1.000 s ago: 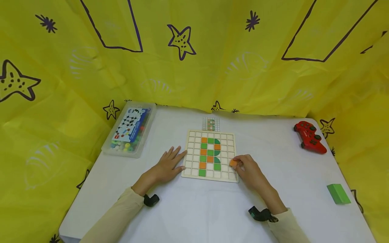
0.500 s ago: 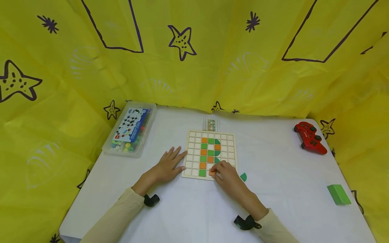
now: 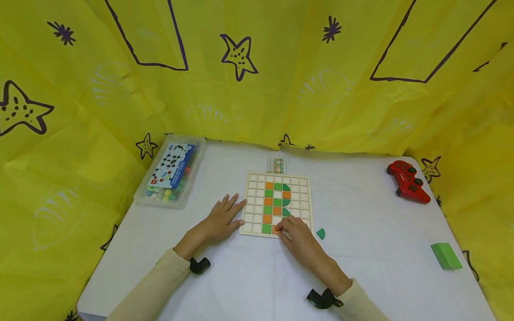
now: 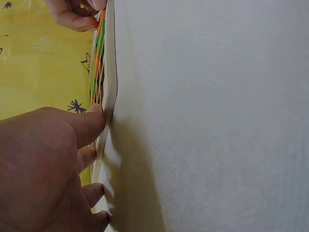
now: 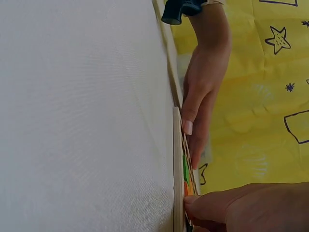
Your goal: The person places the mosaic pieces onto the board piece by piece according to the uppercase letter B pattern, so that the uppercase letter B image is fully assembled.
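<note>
A light wooden grid board (image 3: 254,205) lies on the table, with green and orange square tiles and dark green curved tiles set in its middle columns. My left hand (image 3: 218,219) lies with fingers spread at the board's left edge; in the left wrist view the thumb (image 4: 89,124) touches the rim. At the bottom row my right hand (image 3: 300,238) pinches an orange square tile (image 3: 275,229) beside a green square (image 3: 267,228). The right hand covers the board's lower right part. Just off the right edge lies a loose dark green curved tile (image 3: 321,233).
Behind the board is a small pattern card (image 3: 278,165). A clear plastic box (image 3: 170,171) of colourful pieces stands at the back left. On the right are a red game controller (image 3: 408,182) and a green block (image 3: 446,256). A yellow curtain (image 3: 257,107) surrounds the table.
My right hand has carried the orange tile from the board's right edge leftward to the bottom row. The loose curved tile has come into sight. The left hand has stayed put.
</note>
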`<state>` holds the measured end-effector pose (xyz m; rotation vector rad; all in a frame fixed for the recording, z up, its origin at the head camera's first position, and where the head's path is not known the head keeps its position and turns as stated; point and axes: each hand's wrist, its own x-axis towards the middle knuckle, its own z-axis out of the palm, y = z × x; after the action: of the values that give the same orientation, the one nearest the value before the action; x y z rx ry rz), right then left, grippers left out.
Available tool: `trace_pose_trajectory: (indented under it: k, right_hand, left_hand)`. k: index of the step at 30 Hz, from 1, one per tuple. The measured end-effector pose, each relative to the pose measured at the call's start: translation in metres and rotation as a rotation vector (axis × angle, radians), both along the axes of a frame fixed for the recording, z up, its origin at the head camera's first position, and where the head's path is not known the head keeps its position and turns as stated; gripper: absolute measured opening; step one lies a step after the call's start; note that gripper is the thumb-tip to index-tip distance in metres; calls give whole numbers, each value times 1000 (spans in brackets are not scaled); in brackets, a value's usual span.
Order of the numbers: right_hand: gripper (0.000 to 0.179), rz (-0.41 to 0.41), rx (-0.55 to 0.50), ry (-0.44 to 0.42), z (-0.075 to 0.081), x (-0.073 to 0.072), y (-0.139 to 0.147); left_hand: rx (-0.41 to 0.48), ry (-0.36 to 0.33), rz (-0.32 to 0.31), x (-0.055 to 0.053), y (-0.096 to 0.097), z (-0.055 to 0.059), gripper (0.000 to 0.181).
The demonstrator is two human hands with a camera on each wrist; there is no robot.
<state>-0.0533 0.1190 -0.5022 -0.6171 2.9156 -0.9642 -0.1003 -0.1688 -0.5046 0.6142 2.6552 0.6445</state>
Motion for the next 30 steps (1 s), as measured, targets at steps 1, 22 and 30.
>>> trace_pose_trajectory:
  k: [1, 22, 30]
  right_hand:
    - [13, -2, 0, 1, -1, 0, 0]
    - [28, -80, 88, -244, 24, 3, 96]
    - [21, -136, 62, -208, 14, 0, 103]
  left_hand:
    - [0, -1, 0, 0, 0, 0, 68]
    - [-21, 0, -10, 0, -1, -1, 68]
    - [-19, 4, -11, -1, 0, 0, 68]
